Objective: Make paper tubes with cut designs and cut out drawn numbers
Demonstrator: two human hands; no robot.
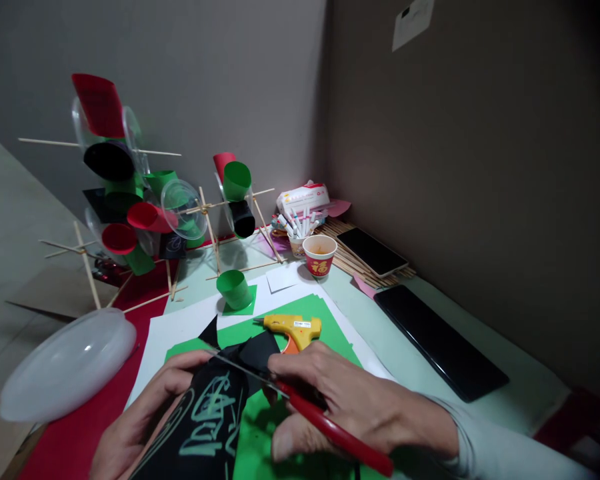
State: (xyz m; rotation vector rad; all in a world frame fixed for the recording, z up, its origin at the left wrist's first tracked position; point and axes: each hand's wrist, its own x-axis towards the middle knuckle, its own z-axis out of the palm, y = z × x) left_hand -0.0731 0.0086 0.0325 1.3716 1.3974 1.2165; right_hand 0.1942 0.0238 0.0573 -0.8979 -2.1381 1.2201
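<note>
In the head view, my left hand [155, 400] grips a sheet of black paper [205, 427] with pale chalk-like scribbles on it. My right hand [340, 400] is closed around a pair of red-handled scissors [330, 427]. The scissor blades lie across the upper edge of the black paper, near my left fingertips. A pointed black piece sticks up beside the blade tips. Just beyond my right hand, a yellow glue gun [293, 327] rests on green paper [315, 310]. Behind it, a green paper tube [234, 290] stands on a small green square.
Stick frames with paper tubes and clear plastic discs [184, 208] stand at the left, near a white balloon [70, 367]. A red paper cup [320, 257], markers [303, 223], wooden sticks [340, 240], a phone [373, 250] and a long black case [440, 340] line the right side.
</note>
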